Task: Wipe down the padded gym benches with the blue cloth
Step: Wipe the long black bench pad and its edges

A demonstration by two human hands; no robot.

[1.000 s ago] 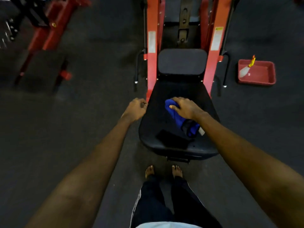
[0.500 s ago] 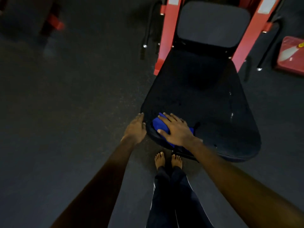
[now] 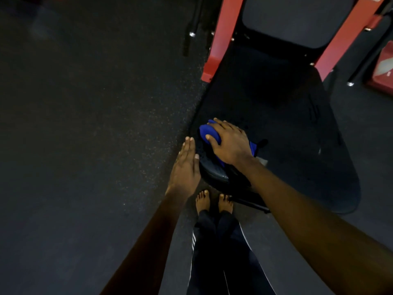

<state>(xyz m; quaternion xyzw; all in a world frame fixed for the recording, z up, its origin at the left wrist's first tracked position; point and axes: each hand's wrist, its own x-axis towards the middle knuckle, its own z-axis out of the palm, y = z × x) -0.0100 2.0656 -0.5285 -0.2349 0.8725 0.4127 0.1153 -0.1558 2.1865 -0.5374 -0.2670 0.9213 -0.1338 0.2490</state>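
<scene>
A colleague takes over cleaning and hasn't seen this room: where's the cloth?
Find the red machine frame; its black padded seat stretches toward the person's bare feet. At the seat's near left corner, under the right hand, lies the cloth: the only bright blue thing.

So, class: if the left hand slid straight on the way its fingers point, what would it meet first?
Probably the left hand would graze the left edge of the seat, then reach the foot of the red frame. Depth is unclear from one view.
</scene>
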